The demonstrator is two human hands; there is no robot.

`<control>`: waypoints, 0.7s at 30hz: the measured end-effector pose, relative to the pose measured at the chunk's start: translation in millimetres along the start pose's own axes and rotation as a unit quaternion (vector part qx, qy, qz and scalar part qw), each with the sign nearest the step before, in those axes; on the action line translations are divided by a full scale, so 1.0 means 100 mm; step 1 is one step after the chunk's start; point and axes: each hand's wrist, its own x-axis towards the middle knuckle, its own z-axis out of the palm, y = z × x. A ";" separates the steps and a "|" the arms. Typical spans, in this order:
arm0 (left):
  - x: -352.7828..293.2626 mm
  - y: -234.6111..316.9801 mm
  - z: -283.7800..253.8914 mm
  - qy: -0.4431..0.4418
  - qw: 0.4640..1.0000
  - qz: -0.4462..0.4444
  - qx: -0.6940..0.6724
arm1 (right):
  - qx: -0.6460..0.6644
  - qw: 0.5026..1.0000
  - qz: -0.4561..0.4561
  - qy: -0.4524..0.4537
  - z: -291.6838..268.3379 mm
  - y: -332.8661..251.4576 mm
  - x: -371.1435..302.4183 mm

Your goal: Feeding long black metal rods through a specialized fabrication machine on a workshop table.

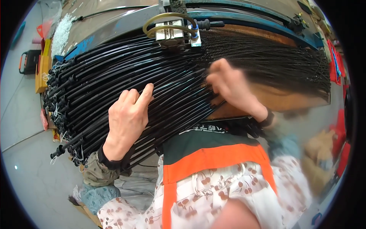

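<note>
A wide row of black cables [103, 82] lies side by side across the bench, their fittings and thin white ties at the left end. Over the middle of this row, my left hand [127, 118] is closed with its index finger stretched forward, pinching at a black cable; its thumb is mostly hidden. My right hand [234, 86], somewhat blurred, has its fingers curled in beside the cables' right part. What those fingers hold is hidden. Farther right spread many thin dark coiled strands [263, 57], some smeared by motion.
A metal clamp block [170, 34] with yellowish hoses [167, 17] stands over the row at the far side. Blue rails [251, 21] run behind it. Brown board [267, 93] shows under the strands. A yellow box [43, 72] sits at the left.
</note>
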 end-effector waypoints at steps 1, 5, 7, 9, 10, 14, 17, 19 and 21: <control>0.02 -0.01 -0.03 0.002 1.000 0.011 0.002 | -0.003 1.000 0.018 0.008 -0.03 -0.03 0.00; 0.04 0.02 -0.11 0.009 1.000 0.020 -0.020 | 0.085 0.993 -0.084 0.011 -0.03 -0.05 0.04; 0.05 0.04 -0.13 0.002 0.999 0.021 -0.039 | 0.075 0.985 -0.136 0.081 -0.01 0.00 0.06; 0.05 0.07 -0.16 0.006 0.999 0.028 -0.042 | 0.052 0.975 -0.187 0.107 0.02 0.08 0.07; 0.06 0.07 -0.17 -0.015 0.999 0.016 -0.039 | 0.033 0.964 -0.229 0.130 0.01 0.13 0.07; 0.15 0.09 -0.27 -0.060 0.997 0.045 -0.017 | -0.213 0.876 -0.371 0.221 -0.11 0.29 0.02; 0.30 0.11 -0.40 -0.075 0.993 0.081 -0.030 | -0.202 0.866 -0.424 0.174 -0.20 0.32 0.01; 0.45 0.13 -0.43 -0.116 0.987 0.082 -0.070 | -0.165 0.877 -0.427 0.141 -0.25 0.33 0.00; 0.59 0.17 -0.45 -0.147 0.977 0.068 -0.138 | -0.194 0.869 -0.436 0.133 -0.32 0.33 -0.03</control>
